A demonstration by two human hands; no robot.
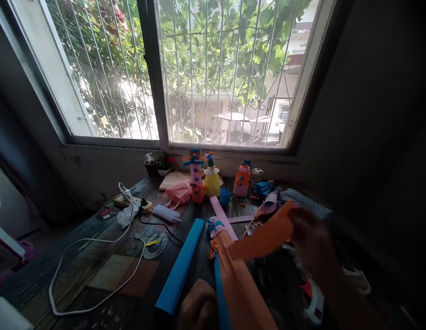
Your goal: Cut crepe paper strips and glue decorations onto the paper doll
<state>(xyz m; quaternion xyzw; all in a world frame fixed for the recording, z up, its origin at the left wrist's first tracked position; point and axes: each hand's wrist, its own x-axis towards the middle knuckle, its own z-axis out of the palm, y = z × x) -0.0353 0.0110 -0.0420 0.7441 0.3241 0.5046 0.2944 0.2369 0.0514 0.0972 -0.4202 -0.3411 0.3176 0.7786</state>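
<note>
My right hand [311,236] is raised at the right and pinches one end of an orange crepe paper strip [264,233]. The strip slants down to the left, its lower end over a larger sheet of orange crepe paper [242,288]. My left hand [199,305] rests low at the front with curled fingers; whether it holds anything is hidden. It lies between a rolled blue crepe paper [181,266] and a second blue piece [221,293] partly under the orange sheet. A small figure with a blue bow [215,225] lies at the sheet's far end.
Decorated paper figures, one pink and orange [196,181], one yellow [212,181], one orange [242,181], stand by the window. A white cable [96,305] loops across the left. A hot glue gun [315,302] lies at right. Pink paper [221,215] lies mid-table.
</note>
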